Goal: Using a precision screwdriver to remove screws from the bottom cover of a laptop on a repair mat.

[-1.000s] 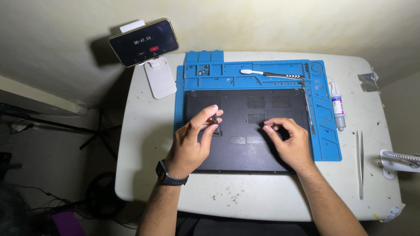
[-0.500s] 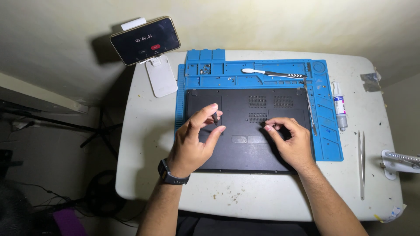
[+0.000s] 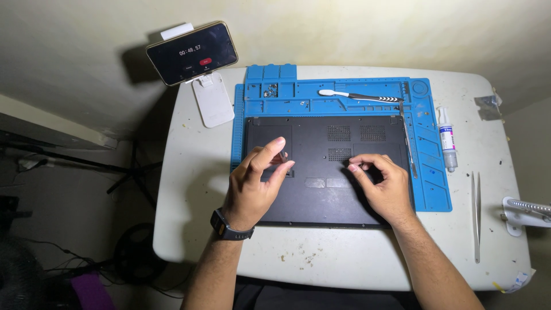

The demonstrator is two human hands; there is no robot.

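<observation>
A white tabletop with rounded corners carries a blue work mat, and on the mat lies a black laptop turned bottom-side up, its vent grilles facing the camera and its near edge reaching past the mat toward the person. Both hands hover over this underside. The left hand, with a dark watch on its wrist, sits over the left half of the case with thumb and forefinger pinched near each other; whether something tiny sits between them is too small to tell. The right hand rests on the right half, fingers curled and fingertips drawn together, grasping nothing that can be made out. Off the tabletop's far left corner a phone stands on a white stand. Along the mat's far edge lies a white-headed brush, with small screws in a tray compartment to its left. Right of the mat lie a small tube and, nearer the person, metal tweezers.
</observation>
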